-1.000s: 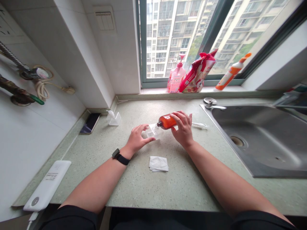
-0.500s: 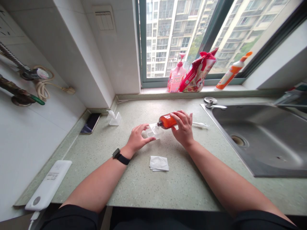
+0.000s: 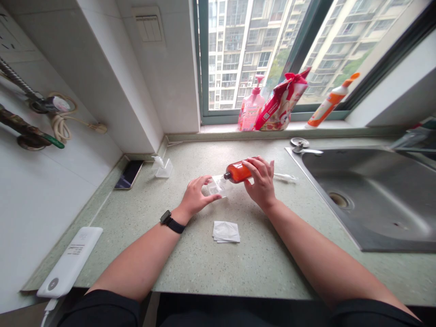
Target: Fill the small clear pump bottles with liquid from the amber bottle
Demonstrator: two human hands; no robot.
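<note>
My right hand [image 3: 261,184] grips an amber-orange bottle [image 3: 237,171], tilted on its side with its dark neck pointing left. The neck meets a small clear container [image 3: 215,186] that my left hand [image 3: 196,196] holds on the green speckled counter [image 3: 190,259]. A black watch [image 3: 171,222] is on my left wrist. A folded white wipe [image 3: 225,231] lies on the counter just in front of both hands. A clear pump tube [image 3: 284,177] lies behind my right hand.
A steel sink [image 3: 371,195] is at the right. On the sill stand a pink pump bottle [image 3: 250,109], a red bag [image 3: 281,104] and an orange-white bottle [image 3: 329,103]. A phone [image 3: 128,174], a small clear dispenser [image 3: 162,166] and a white power bank [image 3: 70,262] lie at the left.
</note>
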